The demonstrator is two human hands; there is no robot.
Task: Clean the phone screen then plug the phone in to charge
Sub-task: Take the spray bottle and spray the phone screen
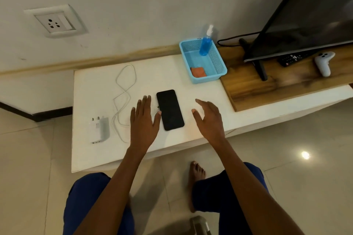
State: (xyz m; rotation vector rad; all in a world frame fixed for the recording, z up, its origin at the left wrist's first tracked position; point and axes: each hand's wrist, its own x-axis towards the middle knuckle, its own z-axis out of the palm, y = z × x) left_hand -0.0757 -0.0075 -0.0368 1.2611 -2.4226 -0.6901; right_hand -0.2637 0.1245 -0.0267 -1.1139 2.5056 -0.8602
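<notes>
A light blue basket [219, 66] with perforated walls stands at the back of the white table [191, 139], just beside the wooden board [248, 86]. Inside it, a spray bottle [204, 45] with blue liquid stands in the far corner, and an orange cloth [198, 72] lies flat in the near corner. The phone [170, 109] lies flat on the table with its dark screen up, between the two hands. The left hand [143, 118] is spread flat with straight fingers just beside the left long edge of the phone; its thumb tip is at that edge, but I cannot tell if it touches. It holds nothing. The right hand [209, 118] is on the other side of the phone, apart from it, with relaxed open fingers, and it holds nothing. To the left lie the white cable [124, 89] in loose loops and the white charger adapter [99, 129], near the left edge of the table. The wall socket [54, 22] is on the wall above, to the left. There is bare table surface between the phone and the basket, and also between the phone and the front edge.
</notes>
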